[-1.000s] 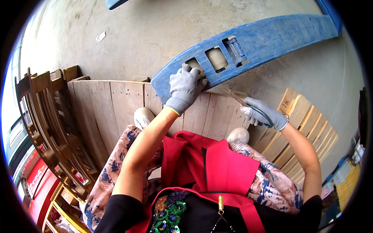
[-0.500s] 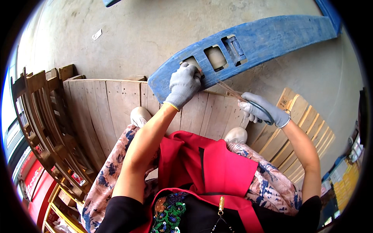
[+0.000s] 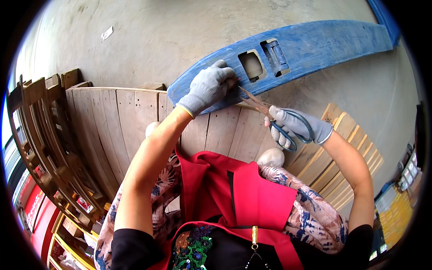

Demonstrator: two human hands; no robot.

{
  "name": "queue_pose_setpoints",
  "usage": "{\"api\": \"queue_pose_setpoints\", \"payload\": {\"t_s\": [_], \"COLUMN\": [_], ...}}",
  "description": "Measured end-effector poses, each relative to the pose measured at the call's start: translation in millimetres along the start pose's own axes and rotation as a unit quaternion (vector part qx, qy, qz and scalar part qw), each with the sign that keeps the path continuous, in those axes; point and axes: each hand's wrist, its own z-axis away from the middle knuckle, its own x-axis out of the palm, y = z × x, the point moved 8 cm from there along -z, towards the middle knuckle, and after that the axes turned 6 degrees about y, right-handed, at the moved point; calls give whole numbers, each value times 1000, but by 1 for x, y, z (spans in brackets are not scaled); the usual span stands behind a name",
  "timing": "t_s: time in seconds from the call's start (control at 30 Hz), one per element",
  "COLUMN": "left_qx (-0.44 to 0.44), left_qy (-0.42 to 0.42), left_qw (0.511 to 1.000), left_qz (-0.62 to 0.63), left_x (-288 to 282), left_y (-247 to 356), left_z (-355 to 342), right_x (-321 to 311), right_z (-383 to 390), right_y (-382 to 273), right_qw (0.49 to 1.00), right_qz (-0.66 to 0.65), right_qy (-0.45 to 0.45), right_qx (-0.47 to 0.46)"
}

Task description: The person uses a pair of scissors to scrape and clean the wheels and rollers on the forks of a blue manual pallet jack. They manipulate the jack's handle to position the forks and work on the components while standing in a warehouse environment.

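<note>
My left hand [image 3: 210, 86], in a grey knit glove, is closed with its fingers curled over the left end of a long blue board [image 3: 324, 45] with cut-out openings. What its fingers hold, if anything, is hidden; the hand also covers the leftmost opening. My right hand [image 3: 297, 126], gloved too, grips scissors [image 3: 258, 106] with rusty blades and dark green loop handles. The handles are spread apart. The blade tips reach the board's near edge, right beside my left fingers. A blue fitting [image 3: 275, 55] sits in the right opening.
Under the board's left end lies a wooden plank platform [image 3: 103, 121], with my shoes on it. A slatted wooden pallet [image 3: 346, 148] is at the right, and stacked pallets [image 3: 49, 130] stand at the left. A white scrap [image 3: 107, 33] lies on the concrete floor [image 3: 148, 40].
The scissors have moved left, their tips now close to my left fingers, and their handles have spread. My left hand has turned and its fingers have drawn up from the leftmost opening.
</note>
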Motion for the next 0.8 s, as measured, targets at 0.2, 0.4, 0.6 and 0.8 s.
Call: {"api": "queue_pose_setpoints", "payload": {"t_s": [0.2,0.4,0.6,0.8], "left_qx": [11,-12,22,-203], "left_qy": [-1,-1,134,319], "left_qw": [1000,1000,990,904], "left_qz": [11,28,22,200], "left_x": [0,0,-20,-81], "left_y": [-3,-2,-20,-82], "left_z": [-2,-3,4,60], "right_x": [14,12,2,-12], "right_z": [-5,-10,-10,-16], "right_y": [-7,-19,-53,-96], "right_qw": [998,998,972,890], "right_qz": [-37,0,206,427], "right_qy": [12,25,57,60], "right_qx": [45,63,95,147]}}
